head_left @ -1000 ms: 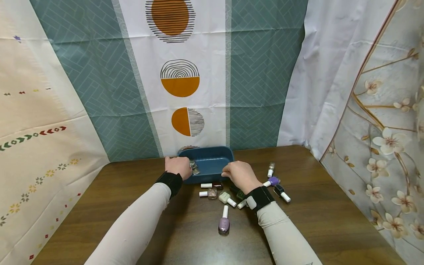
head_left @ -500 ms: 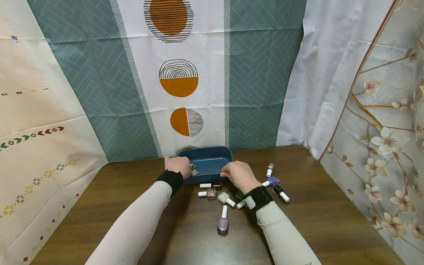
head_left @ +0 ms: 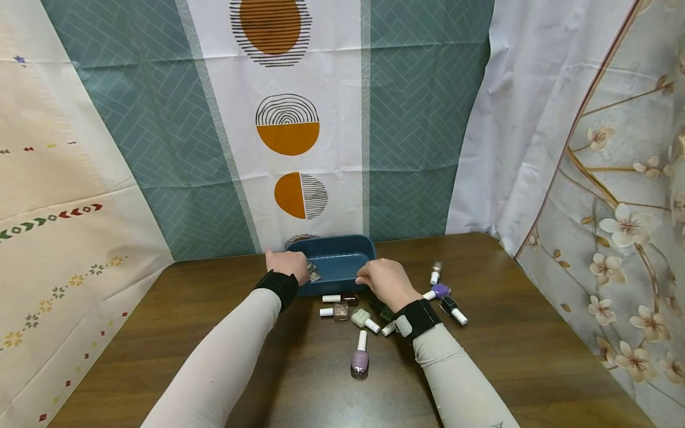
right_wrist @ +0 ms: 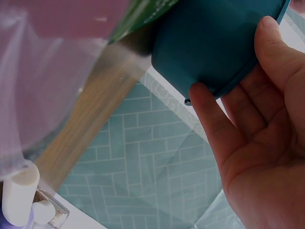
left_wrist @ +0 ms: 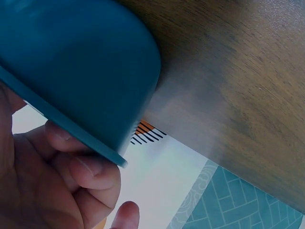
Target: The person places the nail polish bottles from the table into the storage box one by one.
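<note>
A dark blue plastic bin [head_left: 342, 288] stands at the back of the wooden table. At its left end my left hand [head_left: 287, 265] holds the rim; the left wrist view shows curled fingers [left_wrist: 97, 174] against the bin's lip. On the right side my right hand [head_left: 387, 282] pinches the rim, its thumb on the outer wall in the right wrist view and the other fingers partly behind the lip. Inside the bin, at the left, lie small glittery items [head_left: 313, 272], partly hidden by my left hand.
Nail polish bottles lie before the bin: dark red [head_left: 350, 299], brown glitter [head_left: 341, 312], pale green [head_left: 361, 318], dark green [head_left: 386, 314] and lilac [head_left: 360, 362]. Purple [head_left: 441, 290], black [head_left: 448, 306] and gold glitter [head_left: 437, 268] ones lie right. A patterned curtain [head_left: 412, 148] hangs behind.
The head view has shifted very slightly. Both hands stay on the bin, and the bottles lie where they were.
</note>
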`<state>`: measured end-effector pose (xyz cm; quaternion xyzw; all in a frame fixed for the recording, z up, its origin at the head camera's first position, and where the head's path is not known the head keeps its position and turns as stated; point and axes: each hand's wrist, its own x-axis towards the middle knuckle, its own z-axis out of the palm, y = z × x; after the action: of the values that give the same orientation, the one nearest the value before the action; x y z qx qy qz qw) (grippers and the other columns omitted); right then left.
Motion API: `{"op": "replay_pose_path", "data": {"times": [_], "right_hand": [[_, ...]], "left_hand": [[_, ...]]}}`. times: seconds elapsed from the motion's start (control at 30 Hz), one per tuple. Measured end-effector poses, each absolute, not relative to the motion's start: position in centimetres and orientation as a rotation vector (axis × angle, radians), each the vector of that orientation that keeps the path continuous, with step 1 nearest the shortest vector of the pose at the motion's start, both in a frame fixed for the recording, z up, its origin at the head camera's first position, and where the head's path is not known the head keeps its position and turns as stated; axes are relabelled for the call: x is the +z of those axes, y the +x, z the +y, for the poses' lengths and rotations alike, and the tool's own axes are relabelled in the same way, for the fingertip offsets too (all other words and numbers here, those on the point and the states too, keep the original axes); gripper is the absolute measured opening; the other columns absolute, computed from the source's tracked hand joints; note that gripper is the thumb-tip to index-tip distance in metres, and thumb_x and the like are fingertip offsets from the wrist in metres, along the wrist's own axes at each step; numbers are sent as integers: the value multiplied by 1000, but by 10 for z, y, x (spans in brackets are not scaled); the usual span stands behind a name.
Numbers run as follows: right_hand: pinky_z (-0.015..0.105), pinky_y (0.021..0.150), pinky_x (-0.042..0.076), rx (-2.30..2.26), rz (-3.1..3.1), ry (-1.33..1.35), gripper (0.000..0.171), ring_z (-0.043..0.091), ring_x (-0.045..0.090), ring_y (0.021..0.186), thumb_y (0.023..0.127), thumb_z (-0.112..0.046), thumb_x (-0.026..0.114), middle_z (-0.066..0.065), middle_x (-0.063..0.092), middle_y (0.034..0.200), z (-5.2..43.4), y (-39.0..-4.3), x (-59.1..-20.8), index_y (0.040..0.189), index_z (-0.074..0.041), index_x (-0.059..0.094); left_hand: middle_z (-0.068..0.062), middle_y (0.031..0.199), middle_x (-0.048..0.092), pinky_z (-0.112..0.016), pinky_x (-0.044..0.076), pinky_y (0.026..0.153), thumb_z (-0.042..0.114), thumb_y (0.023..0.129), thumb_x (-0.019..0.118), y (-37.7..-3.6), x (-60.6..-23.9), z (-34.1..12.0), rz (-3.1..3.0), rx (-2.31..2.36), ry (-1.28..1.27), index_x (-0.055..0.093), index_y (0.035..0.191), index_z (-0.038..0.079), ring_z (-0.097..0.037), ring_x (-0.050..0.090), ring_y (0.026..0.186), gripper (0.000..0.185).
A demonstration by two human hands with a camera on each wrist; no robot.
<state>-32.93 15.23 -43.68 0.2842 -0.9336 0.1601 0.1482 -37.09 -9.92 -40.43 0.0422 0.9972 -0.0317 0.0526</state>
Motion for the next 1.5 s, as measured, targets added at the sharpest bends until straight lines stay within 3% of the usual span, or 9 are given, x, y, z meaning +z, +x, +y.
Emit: {"op": "replay_pose_path", "data": {"times": [0.3,0.53,0.83,1.1,1.5], "right_hand": [[40,82,62,453,-2691,810,8,22,75,87,101,-21,80,-1,81,93,152,-328,-438,100,-18,88],[41,82,62,448,-2689,808,8,22,76,88,101,-21,81,-1,81,93,151,-329,-436,100,-19,88],[42,84,63,435,-2705,804,11,23,76,89,102,-22,79,0,82,95,147,-329,-434,103,-17,88],[43,83,63,416,-2700,773,9,23,76,88,101,-22,81,1,81,93,151,-329,-436,103,-16,88],[43,82,63,419,-2689,789,9,23,77,87,100,-22,82,1,81,93,148,-330,-437,102,-15,88]], "left_hand": [[-2,64,64,-62,30,106,23,103,72,-366,-405,-99,3057,-82,142,70,64,16,-26,62,76,40],[-2,64,65,-68,27,116,23,103,73,-370,-406,-102,3070,-67,131,72,65,16,-27,64,77,38],[-4,63,62,-60,36,97,23,103,77,-351,-408,-107,3282,-81,164,67,63,15,-33,64,76,41],[-12,89,74,-55,50,86,19,105,78,-334,-424,-106,3533,66,277,81,98,8,-37,68,91,13],[-10,122,79,-59,49,111,16,106,77,-308,-431,-120,3489,511,723,81,126,7,-36,71,117,22]]}}
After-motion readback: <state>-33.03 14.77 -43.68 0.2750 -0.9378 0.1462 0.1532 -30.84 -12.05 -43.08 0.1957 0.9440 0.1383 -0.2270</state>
